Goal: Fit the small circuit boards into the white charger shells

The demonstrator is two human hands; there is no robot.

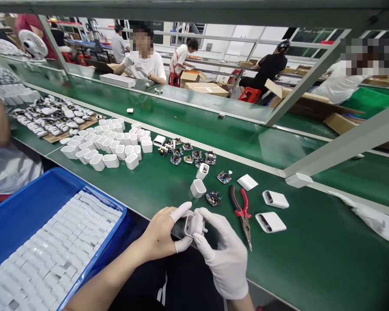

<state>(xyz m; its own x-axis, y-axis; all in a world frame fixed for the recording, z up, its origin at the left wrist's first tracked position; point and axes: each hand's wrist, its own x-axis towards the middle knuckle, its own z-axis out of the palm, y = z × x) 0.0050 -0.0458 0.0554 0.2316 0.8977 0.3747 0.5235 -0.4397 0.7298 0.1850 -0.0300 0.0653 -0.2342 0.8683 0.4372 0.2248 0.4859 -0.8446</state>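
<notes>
My left hand [162, 231], with white finger cots on thumb and forefinger, is closed around a white plastic charger housing [188, 225] at the bench's front edge. My right hand [222, 250], in a white glove, pinches a white charger end piece [199, 224] against the housing; whether the two are joined I cannot tell. Just beyond the hands stand an upright white housing [198, 189] and another housing [202, 171] with a part inside. A circuit board [214, 198] lies near them. Red-and-black long-nose pliers [242, 209] lie to the right of my hands.
Several white housings [112, 142] stand in a group at left, beside more circuit boards [188, 159]. A blue tub [119, 207] of white pieces is at front left. Two white housings [274, 222] lie at right. A slanted metal post [337, 138] rises there. Co-workers sit beyond.
</notes>
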